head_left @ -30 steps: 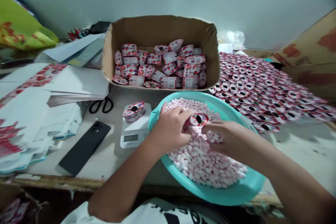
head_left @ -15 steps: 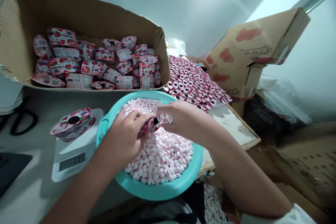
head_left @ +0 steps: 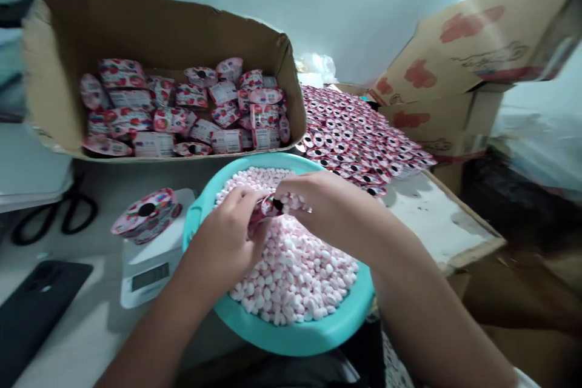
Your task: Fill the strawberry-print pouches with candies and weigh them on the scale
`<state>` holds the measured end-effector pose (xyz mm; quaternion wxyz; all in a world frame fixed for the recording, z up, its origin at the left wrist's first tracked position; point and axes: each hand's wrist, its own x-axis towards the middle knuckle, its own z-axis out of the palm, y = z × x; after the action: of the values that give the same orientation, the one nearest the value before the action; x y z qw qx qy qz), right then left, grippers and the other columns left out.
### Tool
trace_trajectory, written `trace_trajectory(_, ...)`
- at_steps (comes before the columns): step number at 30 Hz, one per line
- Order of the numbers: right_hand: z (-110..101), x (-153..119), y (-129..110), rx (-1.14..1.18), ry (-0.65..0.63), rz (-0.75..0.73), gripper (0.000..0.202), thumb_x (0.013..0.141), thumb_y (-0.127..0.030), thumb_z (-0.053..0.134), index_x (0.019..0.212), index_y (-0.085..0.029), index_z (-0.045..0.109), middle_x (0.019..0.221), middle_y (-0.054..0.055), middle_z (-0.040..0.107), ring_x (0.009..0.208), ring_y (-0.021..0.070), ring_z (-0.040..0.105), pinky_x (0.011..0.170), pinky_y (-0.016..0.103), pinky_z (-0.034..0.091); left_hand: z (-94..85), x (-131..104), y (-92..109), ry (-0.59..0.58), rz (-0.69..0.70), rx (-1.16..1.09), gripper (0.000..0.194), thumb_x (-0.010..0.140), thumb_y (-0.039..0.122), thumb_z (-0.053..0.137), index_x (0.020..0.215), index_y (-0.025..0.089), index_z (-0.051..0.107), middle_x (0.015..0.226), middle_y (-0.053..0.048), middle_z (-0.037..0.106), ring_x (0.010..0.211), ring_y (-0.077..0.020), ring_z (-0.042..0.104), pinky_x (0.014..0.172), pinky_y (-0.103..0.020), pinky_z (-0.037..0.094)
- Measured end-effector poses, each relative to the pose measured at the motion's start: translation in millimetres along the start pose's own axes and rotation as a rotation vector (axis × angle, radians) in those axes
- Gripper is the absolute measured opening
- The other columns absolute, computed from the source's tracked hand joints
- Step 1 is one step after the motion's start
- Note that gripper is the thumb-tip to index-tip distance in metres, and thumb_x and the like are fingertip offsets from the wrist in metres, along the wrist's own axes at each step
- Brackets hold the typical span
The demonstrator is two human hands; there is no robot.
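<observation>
My left hand (head_left: 231, 230) is closed around a small strawberry-printed candy box (head_left: 262, 210), its dark oval opening facing right. Against that opening my right hand (head_left: 331, 197) cups some small pale pink candies (head_left: 296, 201); its fingertips are hidden. Both hands are over a turquoise basin (head_left: 291, 341) heaped with the same pink and white candies (head_left: 295, 282). Left of the basin, another strawberry-printed box (head_left: 148, 216) with a black oval on top sits on a white digital scale (head_left: 150, 285).
Behind the basin stands an open cardboard carton (head_left: 150, 18) holding several printed boxes. Many more boxes (head_left: 354, 133) are massed to its right on a white board (head_left: 436, 218). Scissors (head_left: 68, 212) and a dark phone (head_left: 40, 309) lie at left. Stacked cartons (head_left: 436, 66) rise at back right.
The view has swung left, so the whole scene sits further right and more of the phone shows. The right hand stays at the box opening with candies in it.
</observation>
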<state>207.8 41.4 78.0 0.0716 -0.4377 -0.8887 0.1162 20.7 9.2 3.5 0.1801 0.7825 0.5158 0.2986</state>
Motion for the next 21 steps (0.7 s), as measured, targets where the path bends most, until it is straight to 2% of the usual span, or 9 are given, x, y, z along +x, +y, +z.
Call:
trace_trajectory(3, -0.9, 4.7, -1.6, 0.024, 0.022, -0.049, 0.028, 0.082, -0.005, 0.049, 0.096, -0.02, 0.068, 0.095, 0.002, 0.071, 0.085, 0.0156, 0.063, 0.07, 0.025, 0.04, -1.7, 0.3, -1.2, -0.028, -0.058, -0.069, 0.037, 0.095, 0.031, 0.047, 0.13, 0.02, 0.052, 0.125, -0.01, 0.06, 0.117, -0.0258, 0.058, 0.098, -0.039, 0.048)
trace_trajectory(5, -1.1, 2.9, 2.6, 0.036, 0.063, -0.073, 0.029, 0.086, -0.01, 0.052, 0.107, -0.022, 0.068, 0.105, 0.003, 0.072, 0.093, 0.0178, 0.064, 0.074, 0.027, 0.045, -2.5, 0.9, -2.4, -0.054, -0.108, -0.089, 0.04, 0.093, 0.026, 0.047, 0.133, 0.021, 0.05, 0.129, -0.01, 0.06, 0.12, -0.0264, 0.057, 0.1, -0.041, 0.048)
trace_trajectory(8, 4.2, -10.2, 22.1, 0.04, 0.096, -0.065, 0.031, 0.091, -0.022, 0.057, 0.12, -0.024, 0.066, 0.121, 0.006, 0.069, 0.111, 0.022, 0.062, 0.09, 0.035, 0.049, -2.9, 2.2, -1.8, -0.064, -0.216, -0.122, 0.05, 0.085, 0.017, 0.051, 0.135, 0.022, 0.047, 0.13, -0.009, 0.061, 0.119, -0.0265, 0.059, 0.098, -0.04, 0.049)
trace_trajectory(10, 12.3, -22.9, 39.4, 0.037, 0.027, -0.006, 0.039, 0.09, -0.033, 0.062, 0.128, -0.025, 0.063, 0.135, 0.009, 0.062, 0.124, 0.0264, 0.056, 0.102, 0.043, 0.047, -2.9, 3.1, 0.0, -0.057, -0.288, -0.155, 0.047, 0.084, 0.019, 0.053, 0.131, 0.024, 0.049, 0.122, -0.007, 0.065, 0.11, -0.0257, 0.063, 0.09, -0.038, 0.052)
trace_trajectory(12, 22.6, -34.6, 53.0, 0.032, -0.134, 0.086, 0.064, 0.083, -0.048, 0.07, 0.14, -0.023, 0.055, 0.149, 0.015, 0.049, 0.136, 0.0347, 0.045, 0.107, 0.052, 0.042, -2.5, 3.4, 1.3, -0.044, -0.307, -0.175, 0.04, 0.085, 0.023, 0.056, 0.125, 0.024, 0.052, 0.115, -0.006, 0.067, 0.1, -0.0239, 0.066, 0.084, -0.036, 0.053)
trace_trajectory(14, 32.6, -42.5, 59.0, 0.037, -0.326, 0.126, 0.094, 0.072, -0.059, 0.076, 0.151, -0.02, 0.042, 0.157, 0.021, 0.035, 0.144, 0.0426, 0.031, 0.111, 0.06, 0.036, -1.7, 2.8, 1.3, -0.026, -0.281, -0.167, 0.038, 0.081, 0.023, 0.059, 0.119, 0.024, 0.054, 0.113, -0.005, 0.066, 0.096, -0.0222, 0.066, 0.081, -0.034, 0.052)
trace_trajectory(16, 39.2, -46.0, 57.5, 0.053, -0.442, 0.096, 0.108, 0.065, -0.06, 0.081, 0.154, -0.019, 0.036, 0.159, 0.022, 0.029, 0.145, 0.0449, 0.024, 0.113, 0.062, 0.03, -0.8, 1.2, 0.4, 0.007, -0.248, -0.133, 0.04, 0.077, 0.022, 0.062, 0.116, 0.024, 0.054, 0.113, -0.004, 0.064, 0.096, -0.0212, 0.064, 0.079, -0.032, 0.052)
trace_trajectory(18, 41.0, -46.5, 52.3, 0.078, -0.451, 0.049, 0.104, 0.065, -0.055, 0.082, 0.152, -0.019, 0.039, 0.154, 0.019, 0.037, 0.142, 0.0417, 0.03, 0.114, 0.057, 0.031, -0.6, -0.6, -0.6, 0.032, -0.176, -0.093, 0.05, 0.076, 0.021, 0.062, 0.125, 0.026, 0.052, 0.116, -0.003, 0.062, 0.103, -0.0215, 0.062, 0.084, -0.032, 0.052)
trace_trajectory(21, 37.0, -44.9, 44.8, 0.132, -0.434, 0.043, 0.089, 0.07, -0.047, 0.081, 0.147, -0.018, 0.045, 0.138, 0.015, 0.052, 0.128, 0.0332, 0.045, 0.106, 0.045, 0.041, -2.1, -1.9, -1.5, -0.022, 0.013, -0.049, 0.07, 0.079, 0.019, 0.059, 0.146, 0.033, 0.04, 0.121, -0.003, 0.059, 0.109, -0.0208, 0.06, 0.089, -0.032, 0.052)
